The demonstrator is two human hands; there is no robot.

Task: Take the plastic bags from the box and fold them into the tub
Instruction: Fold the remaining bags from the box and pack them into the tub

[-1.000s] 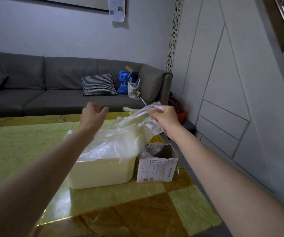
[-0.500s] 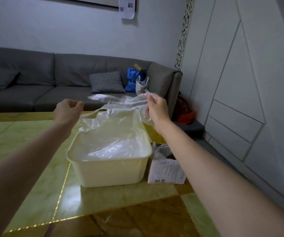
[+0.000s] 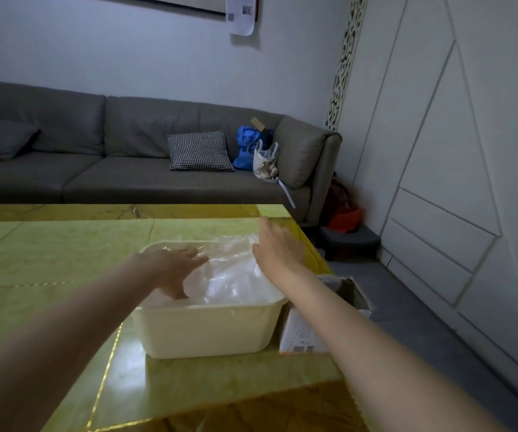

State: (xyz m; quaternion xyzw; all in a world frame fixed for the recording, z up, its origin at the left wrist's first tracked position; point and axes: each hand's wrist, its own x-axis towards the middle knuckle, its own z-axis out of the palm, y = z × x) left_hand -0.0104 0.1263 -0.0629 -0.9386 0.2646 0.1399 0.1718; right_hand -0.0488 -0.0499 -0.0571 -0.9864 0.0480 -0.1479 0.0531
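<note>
1. Grip first, head view: your left hand (image 3: 173, 269) lies flat with fingers extended, released, pressing the plastic bag (image 3: 232, 275) down inside the tub (image 3: 208, 332). Your right hand (image 3: 278, 249) is also spread and released, resting on the bag at the tub's far right edge.
2. Half a second ago you held that bag stretched in the air between both hands; now it sits in the tub, so this bag looks nearly placed.
3. Your box (image 3: 304, 335) stands just beside the tub on the counter (image 3: 48, 260), partly behind your right forearm; whether more bags remain in it is unclear.
</note>
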